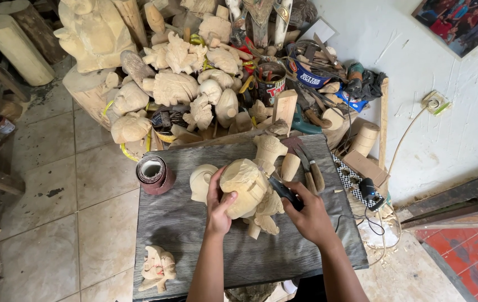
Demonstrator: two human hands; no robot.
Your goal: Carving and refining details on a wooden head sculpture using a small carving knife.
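Note:
My left hand (218, 206) grips a pale carved wooden figure (247, 190) from its left side, holding it above the grey wooden board (183, 235). Against the figure's right side, my right hand (309, 215) holds a dark-handled carving tool (283, 190), tip touching the wood. A rounded wooden piece (201, 182) lies just left of the figure. A carved vase-like piece (268, 151) stands behind it.
A roll of sandpaper (152, 173) sits at the board's left edge, a small carved face (159, 269) near its front left corner. Two chisels (310, 168) lie at the right. A heap of unfinished carvings (183, 84), cans and tools fills the floor behind. A cable (356, 218) runs along the right.

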